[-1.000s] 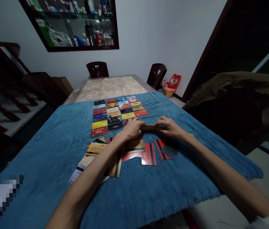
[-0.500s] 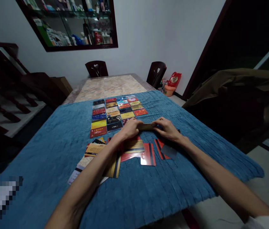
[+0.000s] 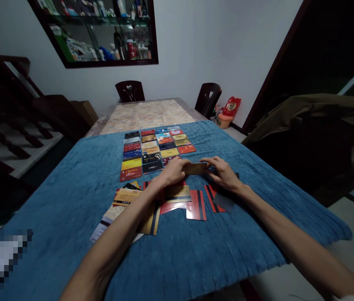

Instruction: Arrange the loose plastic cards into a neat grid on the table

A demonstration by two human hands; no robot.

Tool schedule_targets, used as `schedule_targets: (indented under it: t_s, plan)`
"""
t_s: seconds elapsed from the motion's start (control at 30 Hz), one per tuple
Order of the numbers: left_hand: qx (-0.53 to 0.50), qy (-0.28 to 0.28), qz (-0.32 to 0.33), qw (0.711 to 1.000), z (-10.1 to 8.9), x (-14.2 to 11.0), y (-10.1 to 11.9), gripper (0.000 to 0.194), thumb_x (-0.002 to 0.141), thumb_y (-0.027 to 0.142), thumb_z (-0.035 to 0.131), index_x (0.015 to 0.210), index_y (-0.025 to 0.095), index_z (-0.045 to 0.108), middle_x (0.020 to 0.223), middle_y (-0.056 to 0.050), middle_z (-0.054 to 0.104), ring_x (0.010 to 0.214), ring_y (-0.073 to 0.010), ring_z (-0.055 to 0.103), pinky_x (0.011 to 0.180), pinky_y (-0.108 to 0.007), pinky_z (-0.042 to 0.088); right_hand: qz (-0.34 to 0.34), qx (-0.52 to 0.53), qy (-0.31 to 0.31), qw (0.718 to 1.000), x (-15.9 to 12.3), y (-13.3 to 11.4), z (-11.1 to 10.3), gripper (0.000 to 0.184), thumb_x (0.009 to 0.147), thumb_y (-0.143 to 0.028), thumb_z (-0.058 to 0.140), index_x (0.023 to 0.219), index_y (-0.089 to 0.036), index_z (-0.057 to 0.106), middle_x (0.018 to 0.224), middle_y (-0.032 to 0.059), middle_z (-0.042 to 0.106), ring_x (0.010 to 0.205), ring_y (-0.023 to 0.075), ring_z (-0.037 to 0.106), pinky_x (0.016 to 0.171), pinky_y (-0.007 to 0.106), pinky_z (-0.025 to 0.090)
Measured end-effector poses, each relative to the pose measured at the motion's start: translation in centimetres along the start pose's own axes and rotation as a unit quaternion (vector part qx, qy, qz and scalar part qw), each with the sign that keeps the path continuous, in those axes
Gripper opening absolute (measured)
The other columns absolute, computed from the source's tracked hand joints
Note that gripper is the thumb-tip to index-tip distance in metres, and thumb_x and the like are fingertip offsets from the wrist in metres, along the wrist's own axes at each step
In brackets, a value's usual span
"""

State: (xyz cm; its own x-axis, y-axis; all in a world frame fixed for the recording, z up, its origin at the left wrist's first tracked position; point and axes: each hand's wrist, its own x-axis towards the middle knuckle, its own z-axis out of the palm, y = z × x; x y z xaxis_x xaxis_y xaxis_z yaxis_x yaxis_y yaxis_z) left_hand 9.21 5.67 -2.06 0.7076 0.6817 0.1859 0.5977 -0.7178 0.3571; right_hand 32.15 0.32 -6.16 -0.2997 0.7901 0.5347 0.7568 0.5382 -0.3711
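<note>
Left hand [image 3: 174, 169] pinches one end of a tan card [image 3: 196, 169]; right hand [image 3: 224, 173] curls, slightly parted, at the other, contact unclear to me. Card is over the blue cloth [image 3: 177, 248], between its near edge and the card grid [image 3: 151, 151]. Step, I judge: two-handed handling; next move calls for steady fingertips

Dim indoor light, deep side shadows, wide-angle stretching at edges
</note>
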Motion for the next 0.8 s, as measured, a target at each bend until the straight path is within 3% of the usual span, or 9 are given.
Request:
schedule_targets:
  t_s: [0.27, 0.53, 0.8]
  plan:
    - [0.056, 0.001, 0.004, 0.998, 0.4, -0.1, 0.5, 0.04, 0.079, 0.007, 0.048, 0.109, 0.017, 0.073, 0.102, -0.01, 0.072, 0.098, -0.0238, 0.061, 0.091, -0.036, 0.051, -0.008, 0.009, -0.018, 1.0, -0.3, -0.3, -0.1, 0.037, 0.093, -0.024, 0.055, 0.129, -0.029, 0.062, 0.095, 0.0077, 0.069, 0.091, 0.025, 0.06, 0.082, 0.04, 0.048]
    - [0.054, -0.006, 0.004, 0.999, 0.5, -0.3, 0.9, 0.047, 0.073, 0.002, 0.05, 0.114, 0.015, 0.07, 0.104, -0.01, 0.071, 0.101, -0.0246, 0.06, 0.092, -0.036, 0.051, -0.021, 0.001, -0.014, 1.0, -0.5, -0.4, 0.0, 0.037, 0.091, -0.019, 0.053, 0.126, -0.028, 0.063, 0.096, 0.0078, 0.068, 0.089, 0.0245, 0.06, 0.08, 0.04, 0.048]
    - [0.028, 0.011, -0.015, 0.999, 0.3, -0.2, 1.2, 0.042, 0.071, 0.0, 0.049, 0.102, 0.015, 0.073, 0.1, -0.008, 0.074, 0.095, -0.0238, 0.062, 0.087, -0.033, 0.05, -0.042, -0.066, 0.001, 0.997, -0.5, -0.5, -0.1, 0.045, 0.091, -0.021, 0.055, 0.135, -0.026, 0.055, 0.102, 0.0098, 0.068, 0.097, 0.0282, 0.056, 0.082, 0.043, 0.045]
